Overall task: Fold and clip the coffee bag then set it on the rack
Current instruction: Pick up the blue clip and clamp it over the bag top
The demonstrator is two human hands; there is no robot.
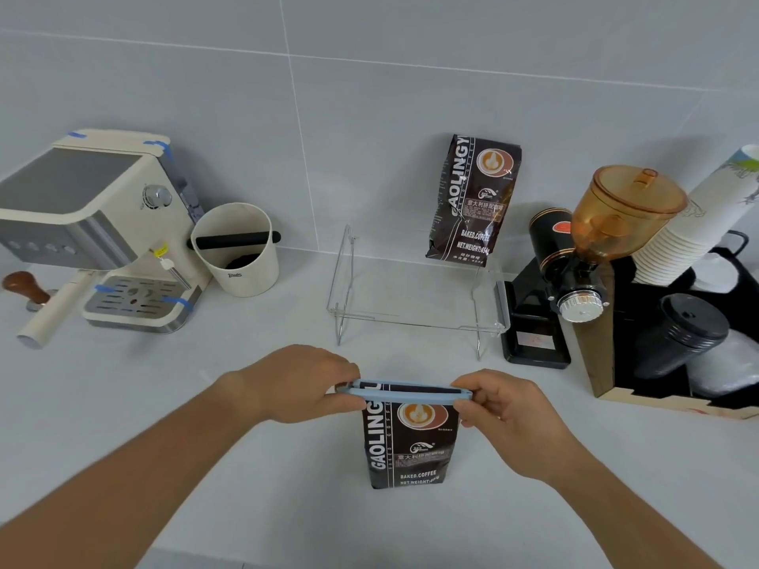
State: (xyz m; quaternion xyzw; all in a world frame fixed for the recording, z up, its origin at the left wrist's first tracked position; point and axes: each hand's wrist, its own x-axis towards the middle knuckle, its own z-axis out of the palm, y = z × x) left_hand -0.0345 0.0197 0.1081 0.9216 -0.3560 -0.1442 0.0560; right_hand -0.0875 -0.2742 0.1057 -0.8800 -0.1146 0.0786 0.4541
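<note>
Head cam: left hand [302,381] and right hand [499,408] are pinching opposite ends of blue clip [404,394] across upright coffee bag [406,441] top.

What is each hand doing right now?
Left hand: closed, pinching the blue clip's left end.
Right hand: closed, pinching its right end atop the coffee bag.

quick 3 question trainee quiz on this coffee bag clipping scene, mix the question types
1. True or false: the clear wire-legged rack already carries a dark coffee bag.
2. What grips the ends of the long light-blue sealing clip?
3. The near dark coffee bag stands: A) on the rack, B) on the white counter, C) in the cream knock box.

Key: 1 true; 2 left hand and right hand; 3 B.
</note>
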